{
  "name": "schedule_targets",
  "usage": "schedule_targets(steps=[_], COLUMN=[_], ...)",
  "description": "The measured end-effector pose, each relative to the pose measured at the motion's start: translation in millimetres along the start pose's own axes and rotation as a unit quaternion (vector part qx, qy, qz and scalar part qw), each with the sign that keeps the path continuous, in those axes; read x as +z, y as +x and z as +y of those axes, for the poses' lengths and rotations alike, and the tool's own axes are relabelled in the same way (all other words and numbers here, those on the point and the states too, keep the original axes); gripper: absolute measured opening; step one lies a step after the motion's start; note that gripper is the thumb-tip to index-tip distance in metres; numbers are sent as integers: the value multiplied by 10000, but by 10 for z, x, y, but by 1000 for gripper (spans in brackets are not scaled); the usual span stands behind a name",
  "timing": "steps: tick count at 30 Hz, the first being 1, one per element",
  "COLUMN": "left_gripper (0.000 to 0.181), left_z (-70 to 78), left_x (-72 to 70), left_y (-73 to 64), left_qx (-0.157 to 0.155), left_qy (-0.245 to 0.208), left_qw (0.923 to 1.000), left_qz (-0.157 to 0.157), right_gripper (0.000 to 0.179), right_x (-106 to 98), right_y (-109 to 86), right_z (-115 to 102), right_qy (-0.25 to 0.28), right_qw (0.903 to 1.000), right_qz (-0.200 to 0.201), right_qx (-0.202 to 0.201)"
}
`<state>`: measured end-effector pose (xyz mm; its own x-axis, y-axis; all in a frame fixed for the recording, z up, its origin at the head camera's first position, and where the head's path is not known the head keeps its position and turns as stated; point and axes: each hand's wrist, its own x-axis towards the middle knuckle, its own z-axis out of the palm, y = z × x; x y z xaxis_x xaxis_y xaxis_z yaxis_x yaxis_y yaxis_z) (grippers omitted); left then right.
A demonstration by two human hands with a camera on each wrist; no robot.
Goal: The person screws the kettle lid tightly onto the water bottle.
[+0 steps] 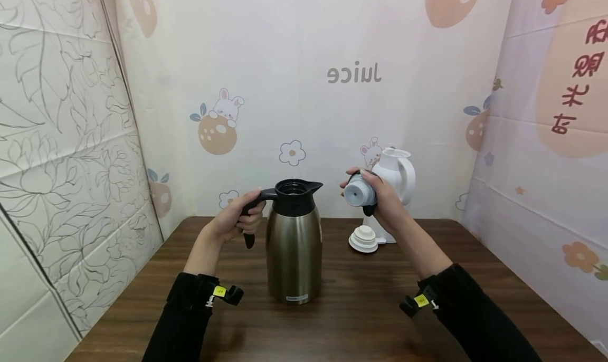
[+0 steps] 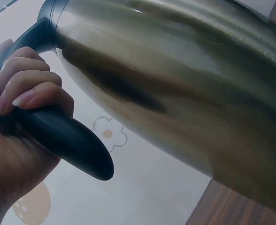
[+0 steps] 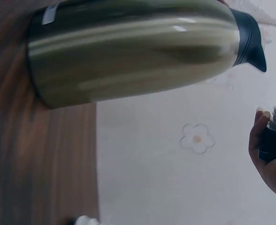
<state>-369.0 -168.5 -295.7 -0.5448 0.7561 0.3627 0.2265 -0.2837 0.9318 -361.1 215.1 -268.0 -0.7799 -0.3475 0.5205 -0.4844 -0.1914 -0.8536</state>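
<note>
Leftmost, a black-sleeved arm reaches over a brown wooden table (image 1: 356,309), and the person's left hand (image 1: 242,214) has its fingers curled firmly round the black handle (image 1: 267,194) of a tall steel jug (image 1: 294,256). The jug stands upright left of the table's middle; its black collar (image 1: 293,206) is uncovered at the top, and the spout (image 1: 313,187) points right. Because the grip is all on one side and high up, a sharp tug or push on the handle could tip the jug.

Right of it, in the air and well apart from the spout, the right hand (image 1: 377,185) grips a black-and-grey stopper (image 1: 358,192), turned so its round grey underside faces the near side. Held this way, it could slip and drop onto the table if the fingers loosen.

Farther back on the right, partly hidden by that hand and forearm, stands a white jug (image 1: 391,164), its handle to the right. At its foot lies a white lid (image 1: 364,239); whether the two touch is unclear. A careless swing of the right arm could knock either one.
</note>
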Motion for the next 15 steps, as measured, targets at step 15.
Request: schedule_targets(steps=[15], left_gripper=[48], left_z=[5], left_x=[7], left_y=[-3], left_qx=[-26], left_qy=[23], left_qw=[10000], left_qz=[40], right_gripper=[32], right_x=[229], right_y=[345], right_z=[-392], right_qy=[-697], right_qw=[9946], right_qz=[262], right_qx=[-719])
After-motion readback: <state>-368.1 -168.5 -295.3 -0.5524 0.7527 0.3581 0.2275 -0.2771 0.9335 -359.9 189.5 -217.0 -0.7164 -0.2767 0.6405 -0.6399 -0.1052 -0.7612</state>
